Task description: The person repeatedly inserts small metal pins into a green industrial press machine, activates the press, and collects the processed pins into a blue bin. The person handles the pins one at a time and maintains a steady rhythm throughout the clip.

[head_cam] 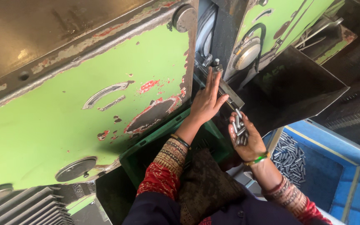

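My left hand (207, 101) reaches up with fingers spread and rests against a narrow metal guide rail (230, 94) on the green machine (84, 104). My right hand (244, 139) is cupped palm up just below the rail and holds a bunch of small grey metal pins (239, 128). One pin sticks up from the bunch toward the lower end of the rail. Both wrists wear bangles, and the sleeves are red and patterned.
A blue bin (346, 179) at lower right holds many more loose metal pins (290, 158). A green plastic crate (163, 141) sits under my left arm. A dark metal chute (296, 83) slopes down at the right, behind the rail.
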